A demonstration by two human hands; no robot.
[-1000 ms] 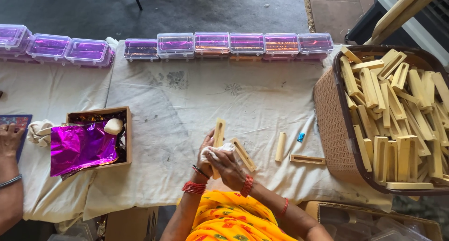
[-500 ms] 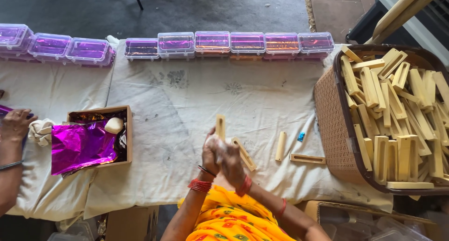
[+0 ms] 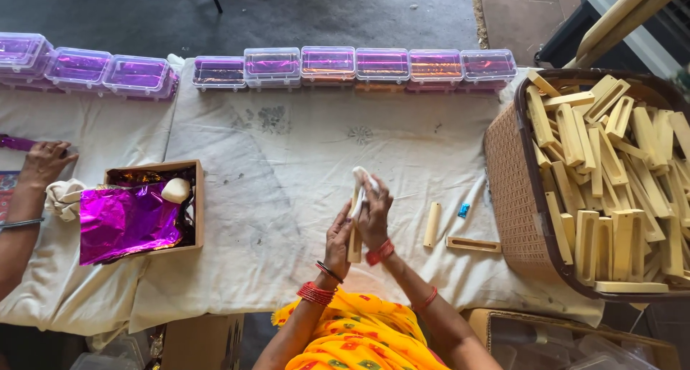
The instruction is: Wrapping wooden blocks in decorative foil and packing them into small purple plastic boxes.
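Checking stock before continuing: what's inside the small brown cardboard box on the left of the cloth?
The small brown cardboard box holds crumpled shiny magenta foil and a white rounded lump. The foil covers most of the floor, so anything beneath it is hidden.

clear purple-filled boxes [image 3: 327, 62] line table's far edge.

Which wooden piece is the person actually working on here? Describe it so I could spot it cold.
Start at the big brown woven basket of pale wooden pieces on the right, then move left across the white cloth. The wooden piece stands upright between both hands, unlike the loose pieces lying flat beside it, and a white rag covers its top.
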